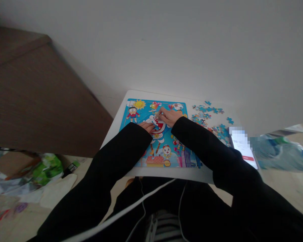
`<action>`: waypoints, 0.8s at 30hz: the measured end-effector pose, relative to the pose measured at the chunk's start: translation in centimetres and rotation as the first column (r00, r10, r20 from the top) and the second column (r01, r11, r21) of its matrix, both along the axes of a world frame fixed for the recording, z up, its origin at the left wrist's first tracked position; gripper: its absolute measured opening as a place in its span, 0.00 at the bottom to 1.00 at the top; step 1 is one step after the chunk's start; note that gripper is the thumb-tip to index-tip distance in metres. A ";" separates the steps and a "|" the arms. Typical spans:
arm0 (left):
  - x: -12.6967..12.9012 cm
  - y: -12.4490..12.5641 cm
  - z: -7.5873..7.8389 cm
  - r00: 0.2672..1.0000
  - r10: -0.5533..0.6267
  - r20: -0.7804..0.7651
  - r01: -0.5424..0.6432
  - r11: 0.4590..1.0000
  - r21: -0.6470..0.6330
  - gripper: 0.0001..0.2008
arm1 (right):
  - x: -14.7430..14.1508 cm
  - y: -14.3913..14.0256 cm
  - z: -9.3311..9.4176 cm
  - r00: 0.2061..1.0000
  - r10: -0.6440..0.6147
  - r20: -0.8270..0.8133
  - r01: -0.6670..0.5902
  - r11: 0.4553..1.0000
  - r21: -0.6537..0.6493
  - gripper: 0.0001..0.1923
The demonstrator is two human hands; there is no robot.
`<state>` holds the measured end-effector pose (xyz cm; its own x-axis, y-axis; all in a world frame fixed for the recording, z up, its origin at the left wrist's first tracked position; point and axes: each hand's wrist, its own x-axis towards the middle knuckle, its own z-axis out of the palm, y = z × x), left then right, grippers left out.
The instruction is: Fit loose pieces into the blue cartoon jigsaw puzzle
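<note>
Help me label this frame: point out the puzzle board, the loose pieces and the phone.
Puzzle board (137,116): head view, upper left part.
Loose pieces (204,114): head view, middle of pile.
Phone (246,151): head view, screen.

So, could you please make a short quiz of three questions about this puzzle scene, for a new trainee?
1. True or false: the right hand rests on the puzzle board.
2. Where do the loose puzzle pieces lie? A) on the floor B) on the white table, to the right of the board C) in a box
3. Which flat device lies near the person's right sleeve?

Key
1. True; its fingers pinch a small piece, while the left hand rests beside it.
2. B
3. A phone, screen lit.
</note>
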<state>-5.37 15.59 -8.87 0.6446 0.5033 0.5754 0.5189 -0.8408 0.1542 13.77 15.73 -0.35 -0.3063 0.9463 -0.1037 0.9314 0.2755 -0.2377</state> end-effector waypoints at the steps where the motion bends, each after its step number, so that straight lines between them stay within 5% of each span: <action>1: 0.0 0.0 0.1 1.000 0.002 0.003 -0.002 1.000 -0.008 0.15 | -0.1 0.0 0.2 1.000 -0.004 0.011 0.004 1.000 0.009 0.15; 14: -0.6 0.8 0.9 0.995 -0.052 -0.085 0.050 0.998 -0.029 0.24 | -1.1 1.2 1.0 0.991 -0.029 0.127 0.028 1.000 0.011 0.17; 24: 1.4 0.1 1.7 0.986 -0.001 -0.168 0.009 0.999 0.045 0.17 | -1.2 1.3 0.9 0.991 -0.029 0.132 0.027 1.000 0.010 0.19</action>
<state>-4.01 15.71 -7.14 0.7367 0.4756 0.4808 0.5297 -0.8478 0.0269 12.60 17.03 0.56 -0.2639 0.9553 -0.1336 0.9619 0.2503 -0.1100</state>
